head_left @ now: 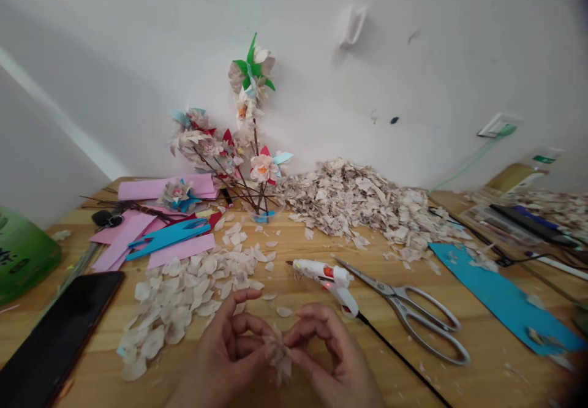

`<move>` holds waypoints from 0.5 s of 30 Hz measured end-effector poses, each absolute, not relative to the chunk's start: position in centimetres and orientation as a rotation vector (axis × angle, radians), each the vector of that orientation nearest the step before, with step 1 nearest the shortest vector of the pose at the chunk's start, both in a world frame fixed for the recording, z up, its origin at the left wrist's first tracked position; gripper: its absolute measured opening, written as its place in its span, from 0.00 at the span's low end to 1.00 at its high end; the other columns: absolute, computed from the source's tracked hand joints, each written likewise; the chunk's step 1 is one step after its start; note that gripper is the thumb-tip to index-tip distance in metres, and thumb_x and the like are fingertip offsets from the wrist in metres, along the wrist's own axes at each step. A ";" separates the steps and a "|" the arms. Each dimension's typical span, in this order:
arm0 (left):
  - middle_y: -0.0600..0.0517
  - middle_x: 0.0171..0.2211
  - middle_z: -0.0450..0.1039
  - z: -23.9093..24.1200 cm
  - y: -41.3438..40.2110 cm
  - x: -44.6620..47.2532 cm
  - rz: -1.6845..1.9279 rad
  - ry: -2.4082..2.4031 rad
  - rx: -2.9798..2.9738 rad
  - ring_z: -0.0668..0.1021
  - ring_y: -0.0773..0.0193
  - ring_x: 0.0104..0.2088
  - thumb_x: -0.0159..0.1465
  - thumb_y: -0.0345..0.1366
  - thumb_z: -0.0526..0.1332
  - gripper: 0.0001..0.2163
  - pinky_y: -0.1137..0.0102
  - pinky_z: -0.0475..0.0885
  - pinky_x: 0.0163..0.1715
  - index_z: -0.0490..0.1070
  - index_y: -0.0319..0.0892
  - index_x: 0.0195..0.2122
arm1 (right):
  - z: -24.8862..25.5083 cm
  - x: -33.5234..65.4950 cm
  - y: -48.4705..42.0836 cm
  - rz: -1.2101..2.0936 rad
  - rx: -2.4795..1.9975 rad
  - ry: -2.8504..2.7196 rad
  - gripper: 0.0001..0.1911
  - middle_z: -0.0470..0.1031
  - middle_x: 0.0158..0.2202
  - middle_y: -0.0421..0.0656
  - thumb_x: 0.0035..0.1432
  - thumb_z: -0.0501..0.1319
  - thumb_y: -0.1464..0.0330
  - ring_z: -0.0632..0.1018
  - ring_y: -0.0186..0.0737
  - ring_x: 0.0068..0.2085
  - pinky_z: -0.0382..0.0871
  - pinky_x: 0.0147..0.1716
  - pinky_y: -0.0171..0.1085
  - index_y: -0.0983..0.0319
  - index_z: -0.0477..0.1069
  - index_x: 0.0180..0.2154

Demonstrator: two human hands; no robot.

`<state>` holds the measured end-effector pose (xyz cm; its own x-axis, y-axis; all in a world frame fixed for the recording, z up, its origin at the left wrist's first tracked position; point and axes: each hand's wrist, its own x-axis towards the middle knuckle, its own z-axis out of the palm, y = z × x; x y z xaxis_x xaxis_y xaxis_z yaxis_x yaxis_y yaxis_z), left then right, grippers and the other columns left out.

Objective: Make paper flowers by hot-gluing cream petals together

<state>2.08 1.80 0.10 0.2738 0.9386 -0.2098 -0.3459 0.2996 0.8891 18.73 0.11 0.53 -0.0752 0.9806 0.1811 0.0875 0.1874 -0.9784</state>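
Observation:
Between my two hands, low in the middle of the head view, is a small pale flower of thin, papery petals. My left hand pinches it from the left with thumb and fingers. From the other side, the thumb and fingertips of my right hand are closed on its petals. Just beyond my left hand lies a spread of loose whitish petals. A white hot glue gun lies on its side past my right hand, a small red light showing. Metal scissors rest to its right, blades slightly apart.
Finished flowers on twigs stand in a small clear cup at the back. A large heap of petals lies against the wall. Pink paper strips, a phone and a green container are left; blue paper is right.

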 end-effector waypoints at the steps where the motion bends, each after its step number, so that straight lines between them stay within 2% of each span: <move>1: 0.57 0.25 0.75 0.1 1.8 2.1 1.018 0.865 0.846 0.79 0.66 0.23 0.47 0.34 0.70 0.27 0.72 0.72 0.24 0.58 0.49 0.45 | 0.5 18.8 0.2 1.058 -1.111 -1.418 0.14 0.77 0.28 0.39 0.50 0.61 0.73 0.77 0.38 0.30 0.71 0.33 0.37 0.57 0.64 0.40; 8: 0.58 0.23 0.76 0.0 1.7 2.2 1.017 0.947 0.823 0.78 0.66 0.22 0.46 0.34 0.70 0.28 0.71 0.73 0.24 0.57 0.47 0.44 | 0.5 18.5 0.0 1.047 -1.062 -1.445 0.16 0.77 0.29 0.38 0.50 0.60 0.74 0.77 0.36 0.29 0.72 0.30 0.35 0.56 0.63 0.42; 15: 0.51 0.25 0.80 0.7 1.9 2.1 1.017 0.996 0.801 0.80 0.63 0.26 0.47 0.34 0.70 0.31 0.71 0.73 0.27 0.54 0.45 0.48 | 0.1 18.4 0.1 1.075 -1.111 -1.381 0.14 0.77 0.29 0.38 0.50 0.61 0.76 0.78 0.35 0.30 0.72 0.32 0.33 0.56 0.64 0.39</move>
<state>2.13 1.93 0.70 0.1932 0.9391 -0.2840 -0.3038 0.3325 0.8928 18.43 0.08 0.15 -0.0562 0.9834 0.1723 0.0745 0.1762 -0.9815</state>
